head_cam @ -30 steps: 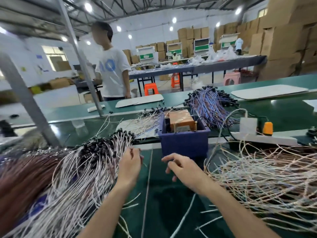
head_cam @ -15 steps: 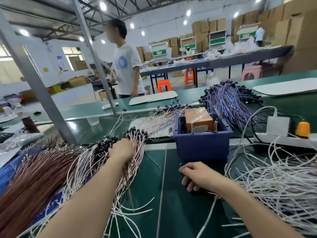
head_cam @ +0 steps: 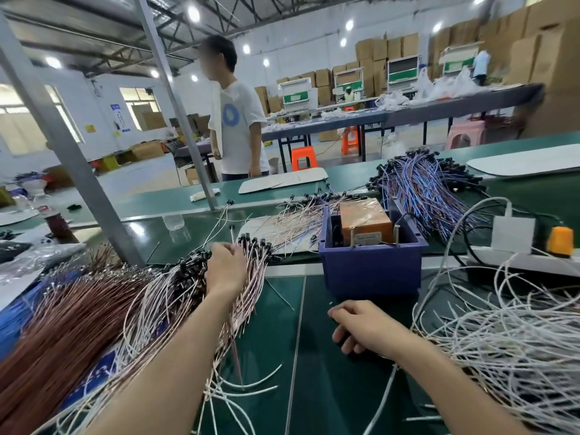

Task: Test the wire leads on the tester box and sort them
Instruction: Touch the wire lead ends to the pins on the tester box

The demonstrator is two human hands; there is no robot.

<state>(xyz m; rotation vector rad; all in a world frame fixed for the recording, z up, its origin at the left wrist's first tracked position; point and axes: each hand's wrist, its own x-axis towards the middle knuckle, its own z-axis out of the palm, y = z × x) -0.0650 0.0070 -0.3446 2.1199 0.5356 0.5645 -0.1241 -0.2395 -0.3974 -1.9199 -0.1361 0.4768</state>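
An orange tester box (head_cam: 365,219) sits inside a blue plastic bin (head_cam: 373,268) at the middle of the green bench, with two metal pins sticking up at its front. My left hand (head_cam: 226,265) lies on a big fan of white and pink wire leads with black ends (head_cam: 175,293), fingers curled down into the bundle; whether it grips one is hidden. My right hand (head_cam: 361,326) rests on the mat in front of the bin, fingers loosely curled, with a thin white lead running out from under it.
Brown wire leads (head_cam: 53,334) are heaped at far left, loose white leads (head_cam: 508,343) at right, blue-purple leads (head_cam: 430,189) behind the bin. A white power strip (head_cam: 527,255) with an orange plug lies right of the bin. A person (head_cam: 235,120) stands beyond the bench beside slanted metal posts.
My left hand reached left and forward from the bench middle onto the white-pink lead bundle. My right hand drew back from the bin and settled lower on the mat. The view turned left.
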